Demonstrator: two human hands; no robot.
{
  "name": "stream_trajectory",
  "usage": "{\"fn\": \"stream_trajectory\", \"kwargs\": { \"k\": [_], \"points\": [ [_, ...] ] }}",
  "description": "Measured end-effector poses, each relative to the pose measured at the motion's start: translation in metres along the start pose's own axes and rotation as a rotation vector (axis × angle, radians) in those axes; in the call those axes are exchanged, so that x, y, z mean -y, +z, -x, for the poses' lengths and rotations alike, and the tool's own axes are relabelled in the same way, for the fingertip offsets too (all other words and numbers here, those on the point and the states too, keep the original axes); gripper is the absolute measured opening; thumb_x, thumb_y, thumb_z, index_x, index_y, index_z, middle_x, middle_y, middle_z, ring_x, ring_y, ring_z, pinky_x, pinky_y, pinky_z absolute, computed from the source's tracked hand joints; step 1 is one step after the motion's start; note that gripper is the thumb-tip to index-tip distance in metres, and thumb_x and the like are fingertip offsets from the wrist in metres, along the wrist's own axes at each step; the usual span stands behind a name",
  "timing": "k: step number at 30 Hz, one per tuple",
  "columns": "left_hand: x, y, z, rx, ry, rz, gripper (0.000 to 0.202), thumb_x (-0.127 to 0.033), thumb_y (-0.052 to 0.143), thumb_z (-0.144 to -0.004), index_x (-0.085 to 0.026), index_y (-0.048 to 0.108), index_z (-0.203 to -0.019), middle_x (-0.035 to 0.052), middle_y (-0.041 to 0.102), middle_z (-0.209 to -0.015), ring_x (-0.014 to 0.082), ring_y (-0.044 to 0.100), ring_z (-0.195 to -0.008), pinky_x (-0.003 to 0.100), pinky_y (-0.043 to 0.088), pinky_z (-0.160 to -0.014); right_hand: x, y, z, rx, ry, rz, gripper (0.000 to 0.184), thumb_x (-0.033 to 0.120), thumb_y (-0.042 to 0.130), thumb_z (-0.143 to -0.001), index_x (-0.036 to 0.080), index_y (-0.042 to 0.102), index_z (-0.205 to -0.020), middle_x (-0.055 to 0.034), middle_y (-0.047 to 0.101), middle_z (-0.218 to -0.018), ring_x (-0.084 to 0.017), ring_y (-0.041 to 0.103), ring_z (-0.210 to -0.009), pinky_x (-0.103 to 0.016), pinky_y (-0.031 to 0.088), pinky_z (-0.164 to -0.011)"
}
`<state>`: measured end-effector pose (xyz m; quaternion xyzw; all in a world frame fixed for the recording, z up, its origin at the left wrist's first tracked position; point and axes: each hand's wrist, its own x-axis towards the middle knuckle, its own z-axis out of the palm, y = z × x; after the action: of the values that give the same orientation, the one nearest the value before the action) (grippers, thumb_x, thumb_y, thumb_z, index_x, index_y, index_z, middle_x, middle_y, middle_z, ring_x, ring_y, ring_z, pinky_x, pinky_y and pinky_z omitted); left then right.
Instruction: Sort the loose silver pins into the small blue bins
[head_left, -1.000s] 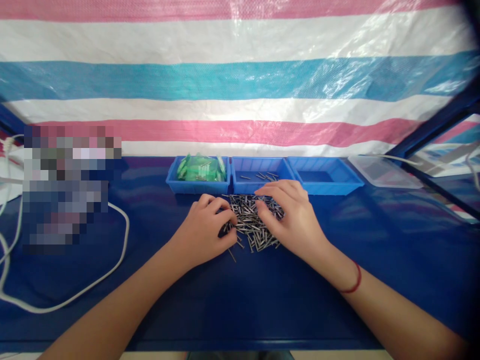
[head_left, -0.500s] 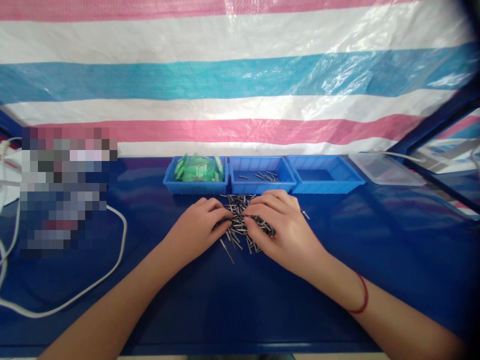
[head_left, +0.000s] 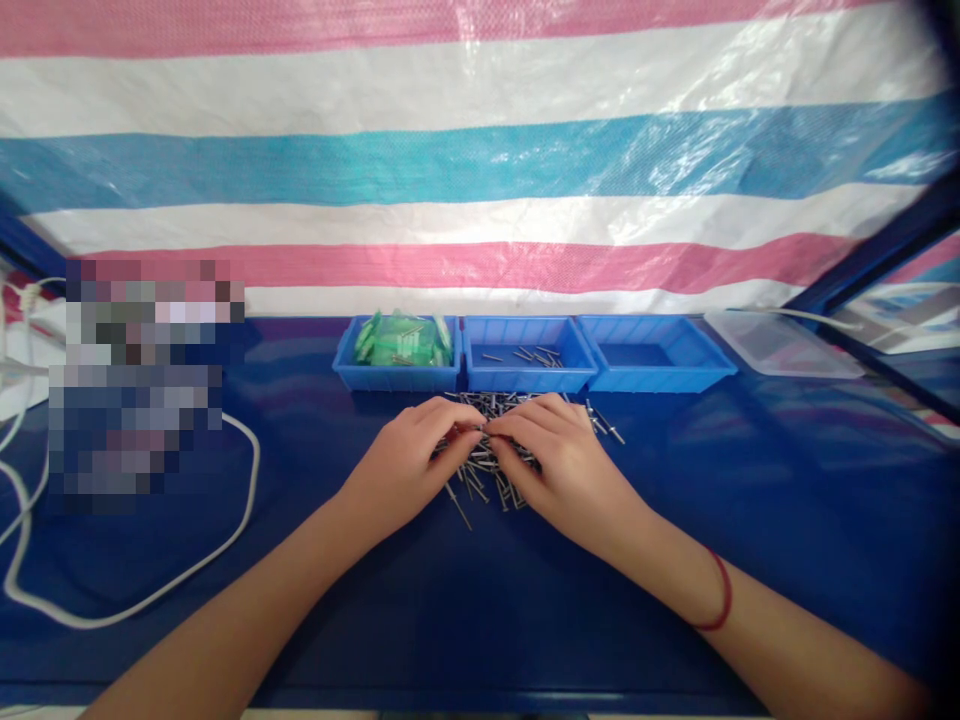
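A heap of metal pop rivets lies on the blue table, partly hidden under my hands. My left hand is over the left side of the heap, thumb and forefinger pinched together. From the right, my right hand covers much of the heap, its thumb and fingers also pinched. The fingertips of both hands almost meet above the heap, holding a small dark rivet between them. A few loose rivets lie just beyond my right hand.
Behind the heap stand three blue bins: the left bin holds green packets, the middle bin several rivets, and beside them is the right bin. A clear plastic lid lies at right. A white cable curves at left.
My fingertips have drawn together over the heap, the left hand shifting right towards the right hand. The whole view has shifted slightly.
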<state>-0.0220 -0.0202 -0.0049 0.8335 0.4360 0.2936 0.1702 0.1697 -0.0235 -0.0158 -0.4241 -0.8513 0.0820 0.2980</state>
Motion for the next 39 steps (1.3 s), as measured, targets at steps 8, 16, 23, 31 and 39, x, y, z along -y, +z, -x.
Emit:
{"fn": "stream_trajectory", "kwargs": {
  "k": [8, 16, 23, 31, 39],
  "points": [
    [-0.005, 0.012, 0.003, -0.139, -0.251, 0.326, 0.015, -0.033, 0.060, -0.085, -0.019, 0.065, -0.090, 0.0005, 0.068, -0.083, 0.0142, 0.062, -0.074, 0.026, 0.050, -0.070, 0.001, 0.001, -0.001, -0.044, 0.008, -0.130, 0.011, 0.019, 0.053, -0.089, 0.021, 0.064, -0.088, -0.0034, 0.068, -0.086, -0.020, 0.058, -0.084, -0.036, 0.041, -0.076],
    [-0.004, 0.011, 0.004, -0.131, -0.266, 0.361, 0.018, -0.035, 0.058, -0.086, -0.020, 0.067, -0.091, 0.0005, 0.068, -0.083, 0.0146, 0.063, -0.075, 0.025, 0.050, -0.071, 0.003, -0.002, -0.002, -0.079, 0.005, -0.150, 0.011, 0.022, 0.054, -0.089, 0.021, 0.065, -0.088, -0.0039, 0.069, -0.087, -0.020, 0.059, -0.084, -0.036, 0.043, -0.076],
    [-0.005, 0.010, 0.004, -0.146, -0.235, 0.360, 0.018, -0.032, 0.056, -0.088, -0.021, 0.067, -0.097, 0.0007, 0.070, -0.092, 0.0151, 0.065, -0.081, 0.025, 0.050, -0.074, 0.003, -0.006, -0.003, -0.115, 0.066, -0.192, 0.011, 0.024, 0.055, -0.089, 0.021, 0.065, -0.089, -0.0047, 0.070, -0.089, -0.021, 0.060, -0.085, -0.037, 0.045, -0.077],
    [-0.004, 0.006, 0.001, -0.094, -0.171, 0.214, 0.019, -0.032, 0.052, -0.091, -0.021, 0.066, -0.096, 0.0016, 0.070, -0.093, 0.0155, 0.063, -0.082, 0.027, 0.048, -0.077, 0.003, -0.013, -0.003, -0.181, 0.062, -0.187, 0.015, 0.031, 0.057, -0.089, 0.022, 0.062, -0.078, -0.0017, 0.068, -0.081, -0.019, 0.060, -0.081, -0.036, 0.043, -0.076],
    [-0.003, 0.009, 0.003, -0.013, -0.140, -0.042, 0.026, -0.036, 0.055, -0.089, -0.023, 0.063, -0.111, 0.0032, 0.069, -0.102, 0.0212, 0.057, -0.096, 0.037, 0.042, -0.085, -0.042, -0.020, -0.020, -0.452, 0.193, 0.072, 0.023, 0.041, 0.055, -0.088, 0.022, 0.065, -0.083, -0.0046, 0.069, -0.083, -0.022, 0.061, -0.079, -0.038, 0.040, -0.077]
  ]
}}
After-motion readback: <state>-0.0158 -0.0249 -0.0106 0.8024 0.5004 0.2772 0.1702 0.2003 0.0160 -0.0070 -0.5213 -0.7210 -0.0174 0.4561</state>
